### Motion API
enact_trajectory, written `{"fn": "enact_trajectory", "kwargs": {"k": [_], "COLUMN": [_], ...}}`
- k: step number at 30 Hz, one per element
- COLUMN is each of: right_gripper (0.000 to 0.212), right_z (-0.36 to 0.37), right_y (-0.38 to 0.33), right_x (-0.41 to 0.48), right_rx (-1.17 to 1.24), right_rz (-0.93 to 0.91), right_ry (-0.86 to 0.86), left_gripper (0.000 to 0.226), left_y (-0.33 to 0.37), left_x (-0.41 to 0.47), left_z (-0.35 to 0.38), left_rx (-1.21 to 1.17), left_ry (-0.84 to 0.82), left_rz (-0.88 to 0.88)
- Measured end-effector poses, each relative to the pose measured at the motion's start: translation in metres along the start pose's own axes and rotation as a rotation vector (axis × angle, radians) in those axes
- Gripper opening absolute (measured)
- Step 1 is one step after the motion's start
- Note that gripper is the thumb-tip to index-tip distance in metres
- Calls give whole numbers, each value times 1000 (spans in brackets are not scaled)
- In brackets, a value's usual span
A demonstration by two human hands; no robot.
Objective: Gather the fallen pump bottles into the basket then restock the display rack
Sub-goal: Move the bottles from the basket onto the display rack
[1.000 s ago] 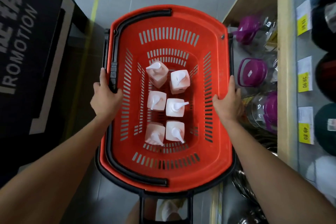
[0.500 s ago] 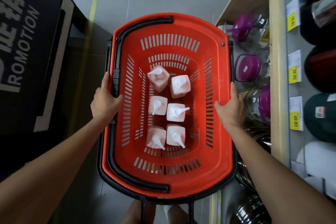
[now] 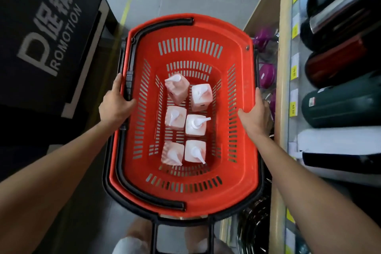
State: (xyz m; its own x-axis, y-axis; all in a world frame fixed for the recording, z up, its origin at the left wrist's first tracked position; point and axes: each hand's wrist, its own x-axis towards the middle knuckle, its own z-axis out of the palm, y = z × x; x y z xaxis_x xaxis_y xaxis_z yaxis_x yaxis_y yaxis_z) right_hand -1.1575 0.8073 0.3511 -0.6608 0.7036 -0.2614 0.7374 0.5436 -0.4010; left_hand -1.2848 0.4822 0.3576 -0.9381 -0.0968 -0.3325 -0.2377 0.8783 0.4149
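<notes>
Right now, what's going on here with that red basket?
A person is holding a red basket by its sides, the left hand on one rim and the right hand on the other. Six pump bottles stand upright inside it in two rows. The person is in a shop aisle, with a shelf of goods and price tags to the right. The bottles look gathered; none is back on a display yet.

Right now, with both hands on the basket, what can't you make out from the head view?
- Fingers of the right hand: curled over the basket rim, outside it.
- Fingers of the left hand: wrapped round the black handle.
- Pump bottles: labels unseen, only tops face the camera.
- Price tags on the shelf: too small and blurred to read.
- Purple-lidded jars: mostly behind the basket's right rim.
- Display rack: not identifiable.
</notes>
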Motion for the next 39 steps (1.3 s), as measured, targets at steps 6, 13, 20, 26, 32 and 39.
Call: {"fn": "enact_trajectory", "kwargs": {"k": [6, 13, 20, 26, 32, 39], "right_gripper": [83, 81, 82, 75, 73, 61], "right_z": [-22, -23, -15, -17, -18, -23], "right_y": [-2, -3, 11, 36, 77, 136], "right_x": [-66, -169, -293, -393, -474, -565], "right_rx": [14, 13, 13, 52, 80, 114], "right_rz": [-29, -53, 44, 79, 68, -2], "right_ry": [7, 15, 43, 48, 38, 48], "left_gripper": [85, 84, 81, 79, 79, 78], "left_y": [-32, -103, -167, -214, -262, -323], "left_x": [-62, -122, -184, -249, -333, -444], "left_z": [-41, -76, -115, -139, -141, -134], "left_rx": [-18, -83, -18, 21, 29, -16], "left_ry": [27, 14, -35, -92, -77, -45], "left_rz": [-5, 59, 148, 189, 170, 138]}}
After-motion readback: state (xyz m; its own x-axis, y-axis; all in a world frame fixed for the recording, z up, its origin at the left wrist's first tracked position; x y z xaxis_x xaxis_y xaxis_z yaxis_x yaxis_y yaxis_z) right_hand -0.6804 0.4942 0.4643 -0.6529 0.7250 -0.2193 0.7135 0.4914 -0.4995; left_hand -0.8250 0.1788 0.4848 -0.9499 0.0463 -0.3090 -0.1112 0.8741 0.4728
